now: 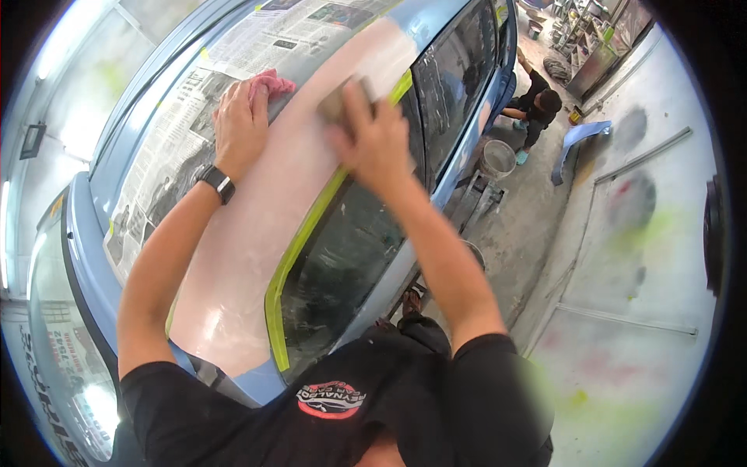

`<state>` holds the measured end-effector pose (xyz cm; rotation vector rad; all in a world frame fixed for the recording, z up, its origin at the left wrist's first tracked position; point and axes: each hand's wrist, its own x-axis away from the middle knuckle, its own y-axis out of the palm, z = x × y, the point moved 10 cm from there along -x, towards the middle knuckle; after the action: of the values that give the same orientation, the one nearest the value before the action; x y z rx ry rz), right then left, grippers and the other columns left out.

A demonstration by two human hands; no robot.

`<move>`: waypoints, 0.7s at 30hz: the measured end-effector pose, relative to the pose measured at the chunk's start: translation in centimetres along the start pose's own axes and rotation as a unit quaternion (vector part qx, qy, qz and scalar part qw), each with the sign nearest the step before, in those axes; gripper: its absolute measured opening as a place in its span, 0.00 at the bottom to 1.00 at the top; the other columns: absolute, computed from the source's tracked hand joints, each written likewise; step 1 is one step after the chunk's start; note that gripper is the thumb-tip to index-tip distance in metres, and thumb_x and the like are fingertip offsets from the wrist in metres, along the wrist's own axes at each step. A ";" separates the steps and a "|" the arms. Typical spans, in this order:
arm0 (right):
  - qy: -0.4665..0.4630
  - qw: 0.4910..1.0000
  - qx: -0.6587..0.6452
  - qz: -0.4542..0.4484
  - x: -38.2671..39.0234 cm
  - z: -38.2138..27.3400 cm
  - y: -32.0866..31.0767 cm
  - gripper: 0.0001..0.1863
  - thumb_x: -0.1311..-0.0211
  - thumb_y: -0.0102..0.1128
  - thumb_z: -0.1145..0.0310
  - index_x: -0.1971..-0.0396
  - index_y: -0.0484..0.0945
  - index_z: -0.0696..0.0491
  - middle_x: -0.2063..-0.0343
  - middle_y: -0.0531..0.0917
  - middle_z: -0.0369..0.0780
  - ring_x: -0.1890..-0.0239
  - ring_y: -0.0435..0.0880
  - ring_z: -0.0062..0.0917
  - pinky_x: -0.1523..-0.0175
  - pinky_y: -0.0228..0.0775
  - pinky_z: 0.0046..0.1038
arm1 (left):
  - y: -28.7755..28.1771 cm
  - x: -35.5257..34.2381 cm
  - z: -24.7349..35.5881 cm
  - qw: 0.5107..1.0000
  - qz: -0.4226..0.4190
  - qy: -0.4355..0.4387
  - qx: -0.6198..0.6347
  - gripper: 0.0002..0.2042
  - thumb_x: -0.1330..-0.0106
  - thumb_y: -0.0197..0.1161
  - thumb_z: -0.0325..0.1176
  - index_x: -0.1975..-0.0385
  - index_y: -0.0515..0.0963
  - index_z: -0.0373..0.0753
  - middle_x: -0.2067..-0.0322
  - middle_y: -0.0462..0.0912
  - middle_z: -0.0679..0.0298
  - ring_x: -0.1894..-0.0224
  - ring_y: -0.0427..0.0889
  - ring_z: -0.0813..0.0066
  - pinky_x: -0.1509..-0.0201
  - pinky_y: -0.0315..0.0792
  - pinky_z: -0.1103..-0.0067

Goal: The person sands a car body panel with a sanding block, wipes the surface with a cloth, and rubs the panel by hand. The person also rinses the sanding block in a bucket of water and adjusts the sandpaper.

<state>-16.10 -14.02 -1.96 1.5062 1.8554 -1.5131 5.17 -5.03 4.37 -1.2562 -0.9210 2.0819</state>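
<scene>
My left hand (240,128), with a dark watch on its wrist, grips a crumpled pink cloth (277,82) beside newspaper masking (167,163) on the light blue car. To its right, my right hand (373,136) is closed on a flat olive-brown block (332,105), slightly blurred, against the pale pink primed strip (233,257) along the side of the car's roof. Yellow-green tape (307,241) edges that strip above the dark side window (334,272).
A crouching co-worker (537,105) is farther along the car's right side. A bucket (497,159) stands on a metal frame beside the car. A loose blue panel (583,136) leans near a paint-marked wall (638,280). Tools and clutter (583,47) fill the far end.
</scene>
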 end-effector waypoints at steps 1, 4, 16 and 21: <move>0.043 0.999 0.015 0.014 -3.1 4.7 0.5 0.41 0.35 0.69 0.45 0.26 0.71 0.48 0.48 0.78 0.58 0.49 0.80 0.54 0.50 0.76 0.55 | 0.1 -0.8 0.6 1.000 0.002 0.010 0.000 0.17 0.18 0.53 0.44 0.46 0.81 0.39 0.47 0.84 0.54 0.39 0.78 0.49 0.34 0.65 0.54; 0.174 0.982 0.072 0.004 -9.6 14.9 0.4 0.40 0.29 0.62 0.41 0.26 0.70 0.50 0.44 0.77 0.60 0.44 0.79 0.56 0.44 0.74 0.59 | 1.6 -1.1 1.2 0.999 -0.004 0.019 0.027 0.17 0.18 0.53 0.44 0.45 0.82 0.40 0.46 0.84 0.53 0.39 0.78 0.49 0.33 0.65 0.54; 0.086 0.994 0.023 0.061 -4.4 7.0 0.8 0.40 0.34 0.67 0.42 0.27 0.72 0.48 0.50 0.77 0.57 0.50 0.79 0.54 0.53 0.73 0.56 | 1.1 -0.8 0.3 0.999 -0.022 -0.013 0.036 0.16 0.18 0.54 0.44 0.45 0.82 0.42 0.45 0.83 0.53 0.39 0.78 0.49 0.35 0.65 0.53; 0.215 0.974 0.058 0.032 -9.1 14.9 1.1 0.38 0.30 0.63 0.44 0.27 0.71 0.49 0.45 0.77 0.60 0.46 0.79 0.56 0.45 0.76 0.54 | 2.2 -1.0 0.5 0.999 -0.020 0.002 0.033 0.17 0.18 0.54 0.45 0.46 0.82 0.40 0.46 0.83 0.53 0.40 0.79 0.48 0.35 0.65 0.54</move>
<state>-16.86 -31.48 -1.51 2.0622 1.9416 -1.3659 4.92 -7.27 3.32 -1.1978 -0.8618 2.0619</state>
